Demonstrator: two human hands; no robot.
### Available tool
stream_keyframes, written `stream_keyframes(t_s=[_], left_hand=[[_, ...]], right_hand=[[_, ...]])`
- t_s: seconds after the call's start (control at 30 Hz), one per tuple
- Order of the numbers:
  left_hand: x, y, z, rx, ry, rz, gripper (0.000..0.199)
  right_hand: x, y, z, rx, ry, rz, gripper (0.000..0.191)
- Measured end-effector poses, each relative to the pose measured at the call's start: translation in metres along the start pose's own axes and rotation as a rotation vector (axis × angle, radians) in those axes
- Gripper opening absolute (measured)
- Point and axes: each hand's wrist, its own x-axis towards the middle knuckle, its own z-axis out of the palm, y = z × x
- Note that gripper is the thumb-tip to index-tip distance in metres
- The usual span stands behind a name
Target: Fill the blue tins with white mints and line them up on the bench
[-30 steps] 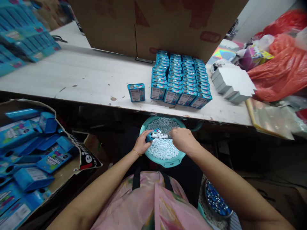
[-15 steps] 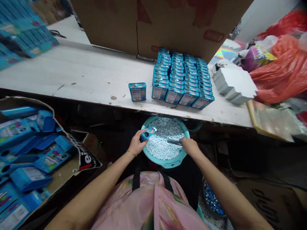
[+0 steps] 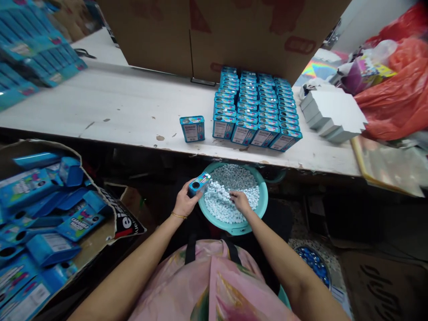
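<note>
My left hand (image 3: 186, 200) is closed around a small blue candy box (image 3: 199, 182), tilted over the left rim of a turquoise basin (image 3: 264, 203). A dark round opening shows on the box's top end, and a few white pieces lie beside it. Small white candies (image 3: 230, 215) fill the basin. Above them my right hand (image 3: 240, 203) is closed on the handle of a scoop, which is mostly hidden under a heap of candies (image 3: 219, 192). The heap's left end is close to the box.
Rows of blue candy boxes (image 3: 245, 129) and one separate box (image 3: 193, 129) stand on the white table (image 3: 133, 111). A carton (image 3: 78, 156) of loose blue boxes is at left. White cartons (image 3: 331, 113) and red plastic bags (image 3: 397, 98) lie right. A large cardboard box (image 3: 214, 40) stands behind.
My right hand has moved left and the scoop, bare metal before, now carries a heap of candies. My left hand has shifted slightly left with the candy box.
</note>
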Motion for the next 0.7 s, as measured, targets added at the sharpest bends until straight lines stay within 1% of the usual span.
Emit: stream_keyframes(t_s=[0.1, 0.2, 0.27, 0.33, 0.43, 0.57, 0.63, 0.7], left_hand=[[0.001, -0.001, 0.005, -0.002, -0.006, 0.017, 0.049], [0.002, 0.001, 0.013, 0.007, -0.035, 0.062, 0.047], [0.002, 0.002, 0.019, 0.016, -0.047, 0.094, 0.047], [0.003, 0.004, 0.025, 0.024, -0.064, 0.119, 0.048], [0.002, 0.008, 0.031, 0.025, -0.109, 0.154, 0.05], [0.001, 0.012, 0.036, 0.045, -0.145, 0.193, 0.051], [0.0, 0.012, 0.037, 0.051, -0.158, 0.204, 0.051], [0.0, 0.011, 0.039, 0.049, -0.171, 0.212, 0.051]], right_hand=[[-0.011, -0.012, -0.035, 0.051, -0.018, -0.018, 0.034], [-0.025, -0.035, -0.072, 0.051, -0.047, -0.081, 0.034], [-0.033, -0.051, -0.093, -0.033, -0.067, -0.149, 0.034], [-0.04, -0.069, -0.107, -0.164, -0.095, -0.232, 0.033], [-0.049, -0.099, -0.118, -0.428, -0.146, -0.304, 0.033], [-0.063, -0.14, -0.119, -0.844, -0.137, -0.263, 0.034], [-0.069, -0.156, -0.118, -0.983, -0.136, -0.258, 0.033], [-0.073, -0.168, -0.116, -1.061, -0.141, -0.273, 0.031]])
